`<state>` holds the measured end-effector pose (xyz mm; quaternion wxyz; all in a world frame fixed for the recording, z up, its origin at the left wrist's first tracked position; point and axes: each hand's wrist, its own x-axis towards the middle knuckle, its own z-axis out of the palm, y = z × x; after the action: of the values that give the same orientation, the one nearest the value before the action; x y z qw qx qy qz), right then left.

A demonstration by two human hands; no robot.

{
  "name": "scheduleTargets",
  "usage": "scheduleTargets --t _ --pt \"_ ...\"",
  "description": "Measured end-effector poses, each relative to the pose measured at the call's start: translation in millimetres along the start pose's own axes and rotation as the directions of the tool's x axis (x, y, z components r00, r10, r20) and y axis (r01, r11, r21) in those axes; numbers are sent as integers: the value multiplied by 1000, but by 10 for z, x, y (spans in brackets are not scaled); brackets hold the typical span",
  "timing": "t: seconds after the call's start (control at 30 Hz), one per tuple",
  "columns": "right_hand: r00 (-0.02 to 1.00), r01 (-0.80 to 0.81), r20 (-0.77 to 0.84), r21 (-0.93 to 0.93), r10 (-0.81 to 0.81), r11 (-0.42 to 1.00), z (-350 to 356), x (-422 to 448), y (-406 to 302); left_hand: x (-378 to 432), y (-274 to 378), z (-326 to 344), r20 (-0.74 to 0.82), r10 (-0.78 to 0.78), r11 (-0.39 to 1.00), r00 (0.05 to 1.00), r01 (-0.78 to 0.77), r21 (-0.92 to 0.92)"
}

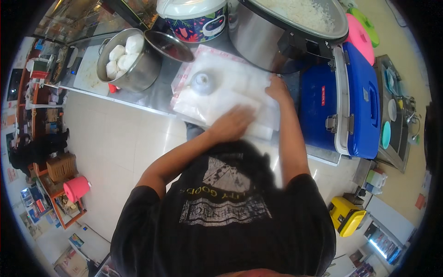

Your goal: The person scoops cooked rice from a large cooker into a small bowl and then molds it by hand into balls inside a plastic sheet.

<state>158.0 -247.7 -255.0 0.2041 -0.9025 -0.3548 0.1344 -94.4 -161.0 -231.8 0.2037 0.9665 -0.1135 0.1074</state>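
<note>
A stack of white wrapping sheets (238, 83) lies on the metal counter before me, over paper with a pink print. My left hand (233, 123), blurred, rests flat on the near part of the sheets. At their right edge my right hand (277, 88) touches the paper with curled fingers; whether it grips a sheet cannot be told. A small round pale object (202, 82), perhaps a bowl or lid, sits on the left part of the stack. Past the far right corner stands a large metal rice cooker (256, 38) holding white rice (304, 15).
Left on the counter are a steel pot (145, 74) holding several white wrapped bundles (126, 55), a glass lid (169, 45) and a white cutting board (90, 71). A floral rice cooker (195, 24) stands behind. A blue cooler box (361, 100) is at the right.
</note>
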Motion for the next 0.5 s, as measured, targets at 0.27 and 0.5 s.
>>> scheduleTargets --t 0.27,0.5 --pt "975 45 219 -82 -26 996 -91 102 -219 61 40 -28 -1 8 1000 1000 -8 -5" --pt "990 3 138 -126 14 992 309 224 -216 112 53 10 -27 -3 999 1000 2 -38"
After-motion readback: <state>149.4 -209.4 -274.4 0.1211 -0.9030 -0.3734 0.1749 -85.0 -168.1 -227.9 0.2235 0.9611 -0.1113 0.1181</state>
